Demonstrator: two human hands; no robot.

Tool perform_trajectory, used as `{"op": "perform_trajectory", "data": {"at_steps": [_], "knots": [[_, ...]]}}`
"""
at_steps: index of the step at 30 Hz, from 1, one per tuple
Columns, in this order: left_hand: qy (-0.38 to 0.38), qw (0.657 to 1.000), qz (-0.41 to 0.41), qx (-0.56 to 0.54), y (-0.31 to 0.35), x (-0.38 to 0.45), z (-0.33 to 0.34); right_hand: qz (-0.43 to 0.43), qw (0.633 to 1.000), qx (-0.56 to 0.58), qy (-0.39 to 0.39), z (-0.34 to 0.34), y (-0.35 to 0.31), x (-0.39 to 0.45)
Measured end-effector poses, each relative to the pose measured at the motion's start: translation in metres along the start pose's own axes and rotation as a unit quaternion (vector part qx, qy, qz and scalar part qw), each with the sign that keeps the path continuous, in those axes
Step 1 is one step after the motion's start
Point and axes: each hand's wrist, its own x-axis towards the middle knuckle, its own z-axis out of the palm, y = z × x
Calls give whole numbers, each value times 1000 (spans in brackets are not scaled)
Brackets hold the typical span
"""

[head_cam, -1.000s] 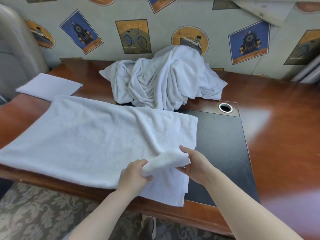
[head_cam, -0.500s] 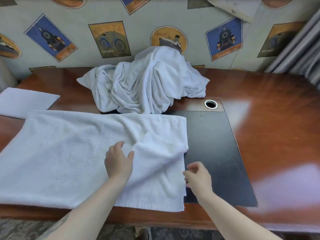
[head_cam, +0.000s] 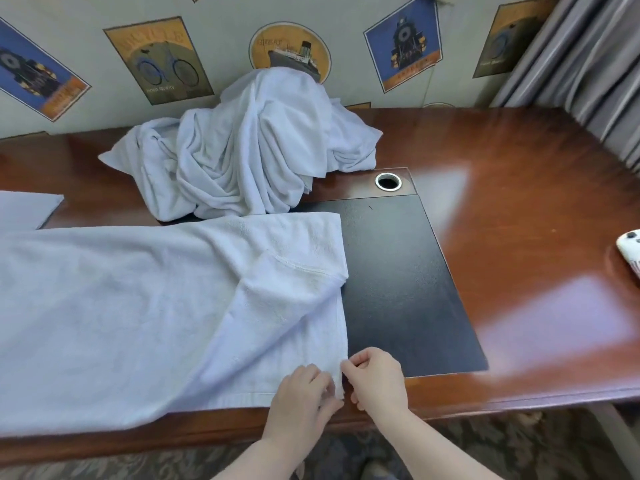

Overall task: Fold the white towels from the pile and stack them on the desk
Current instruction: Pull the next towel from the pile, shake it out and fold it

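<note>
White towel (head_cam: 138, 306) lies spread across the near-left part of the counter (head_cam: 519, 209), its right edge over the black inlay (head_cam: 408, 289). Left hand (head_cam: 301, 400) and right hand (head_cam: 375, 379) sit together at the towel's near right corner, each grip pinched closed on the hem. One flap lies folded over. Towel pile (head_cam: 249, 150) heaped at back, against the wall. Folded towel (head_cam: 24, 209) far left.

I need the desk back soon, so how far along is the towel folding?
Early days. Done: only one folded towel lies flat at the desk's far left. In hand: the spread towel lies open, one corner flap turned over; the left hand and right hand both have a grip on its near right corner. Left: the whole crumpled pile by the wall.
</note>
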Motion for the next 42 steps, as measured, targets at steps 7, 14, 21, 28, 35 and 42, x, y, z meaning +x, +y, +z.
{"op": "perform_trajectory", "data": {"at_steps": [7, 14, 21, 28, 35, 42], "knots": [[57, 997, -31, -31, 9, 5, -3, -40, 998, -27, -45, -7, -1, 10], [215, 901, -230, -300, 29, 15, -19, -81, 993, 56, -66, -14, 17, 4], [289, 870, -228, -329, 37, 18, -21, -42, 989, 110, -90, -20, 19, 1], [341, 855, -209, -330, 44, 23, -32, -40, 993, 13, -106, -21, 28, -14], [345, 872, -176, -300, 48, 3, -12, -83, 985, 62, -136, -20, -8, 10], [250, 928, -126, -245, 34, 4, -14, 135, 892, 358, -240, -15, -34, 31]]}}
